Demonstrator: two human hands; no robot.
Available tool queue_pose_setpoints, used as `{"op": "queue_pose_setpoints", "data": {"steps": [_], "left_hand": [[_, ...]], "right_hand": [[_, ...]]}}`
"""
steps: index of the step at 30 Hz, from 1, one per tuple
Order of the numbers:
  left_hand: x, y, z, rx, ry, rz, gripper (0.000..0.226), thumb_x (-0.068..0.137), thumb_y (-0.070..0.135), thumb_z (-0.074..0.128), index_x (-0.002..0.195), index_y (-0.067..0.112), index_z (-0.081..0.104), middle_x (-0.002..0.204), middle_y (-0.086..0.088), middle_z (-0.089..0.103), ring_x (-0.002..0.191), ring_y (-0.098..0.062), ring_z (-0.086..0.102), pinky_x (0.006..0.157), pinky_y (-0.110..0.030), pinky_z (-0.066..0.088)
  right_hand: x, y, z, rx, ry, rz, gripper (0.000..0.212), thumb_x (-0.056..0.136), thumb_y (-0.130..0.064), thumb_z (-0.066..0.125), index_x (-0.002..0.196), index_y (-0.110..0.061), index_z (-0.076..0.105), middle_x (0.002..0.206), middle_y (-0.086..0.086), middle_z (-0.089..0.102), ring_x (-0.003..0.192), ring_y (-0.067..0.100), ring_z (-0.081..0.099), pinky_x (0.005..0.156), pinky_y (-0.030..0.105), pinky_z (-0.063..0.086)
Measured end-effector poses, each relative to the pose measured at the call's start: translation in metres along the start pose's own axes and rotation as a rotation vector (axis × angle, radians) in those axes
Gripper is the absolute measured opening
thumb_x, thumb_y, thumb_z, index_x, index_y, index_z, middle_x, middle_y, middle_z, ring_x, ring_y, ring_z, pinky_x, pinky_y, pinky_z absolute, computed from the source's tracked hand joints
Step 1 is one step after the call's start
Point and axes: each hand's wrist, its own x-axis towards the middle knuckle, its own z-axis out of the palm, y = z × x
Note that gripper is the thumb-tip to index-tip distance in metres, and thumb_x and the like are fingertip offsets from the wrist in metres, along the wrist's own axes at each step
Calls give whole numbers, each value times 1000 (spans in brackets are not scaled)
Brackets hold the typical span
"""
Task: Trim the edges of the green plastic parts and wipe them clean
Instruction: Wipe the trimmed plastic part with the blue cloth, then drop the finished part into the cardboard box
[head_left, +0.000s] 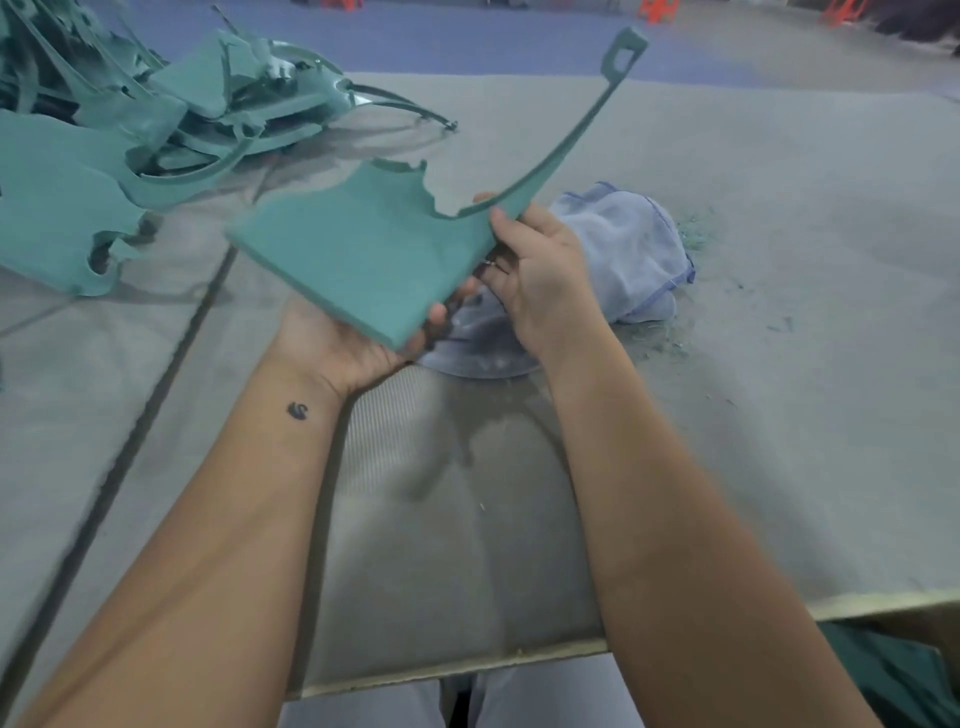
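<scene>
Here the dusty grey table (779, 171) bears green shavings (693, 231)

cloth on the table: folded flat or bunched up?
Bunched up. The blue-grey cloth sits in a crumpled heap with folds, its stitched hem curling around, behind the right hand; neither hand touches it.
</scene>
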Motion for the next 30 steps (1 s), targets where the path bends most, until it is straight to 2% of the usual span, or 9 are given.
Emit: {"op": "queue_pose_setpoints", "data": {"steps": [2,5,9,11,15,23,26,28,30], "left_hand": [[1,-1,2,-75,46,21,62,91,54,24,122,10,56,106,-24,68,59,-16,61,47,-15,47],[1,-2,2,-41,141,154,94,87,76,-2,120,7,54,105,-24,68,57,-18,59,48,-18,46],[7,-20,31,341,408,252,46,98,57,37,106,17,57,87,-4,72,59,-15,66,47,-22,50],[11,-32,52,297,476,275,21,98,37,52,103,17,55,84,-4,68,60,-15,69,51,-22,52],[20,-63,103,228,487,393,10,93,8,58,102,13,54,83,-3,66,59,-11,67,49,-22,50],[-3,-204,229,664,63,422,27,89,8,59,109,22,46,91,11,60,70,-4,64,46,-22,50],[-28,-271,263,684,-154,312,31,88,8,59,106,29,44,90,12,62,71,-7,67,49,-26,55],[-45,-319,271,683,-289,237,30,88,5,59,103,26,44,90,11,62,72,-8,66,55,-30,57],[-61,-364,268,712,-407,136,30,89,3,59,107,22,44,94,7,63,79,-6,65,59,-29,57]], "right_hand": [[-1,0,1,-10,33,-23,13,96,-1,49,95,-7,61,90,11,62,72,17,57,58,23,50],[-4,-6,1,-59,114,-66,8,94,-1,54,92,-8,59,91,14,61,71,20,55,59,24,51],[-18,-24,-4,-74,222,-136,15,95,1,53,87,-10,58,78,7,59,58,12,56,61,23,52],[-30,-35,-14,-77,286,-170,12,96,1,51,91,-7,58,81,9,60,63,15,57,61,25,52],[-70,-61,-49,-119,444,-292,15,96,0,47,102,-6,59,91,14,62,79,24,58,57,27,48],[-196,-102,-173,147,1047,-418,20,93,-26,56,107,-13,56,76,4,61,47,13,52,44,20,37],[-249,-105,-218,249,1265,-545,34,92,-20,57,118,3,55,93,18,67,61,25,60,49,27,42],[-288,-101,-246,376,1380,-648,27,90,-16,57,110,2,57,101,22,69,78,35,68,59,35,51],[-328,-91,-269,425,1500,-689,15,88,-15,57,98,-4,57,92,16,69,76,31,69,58,33,53]]}}
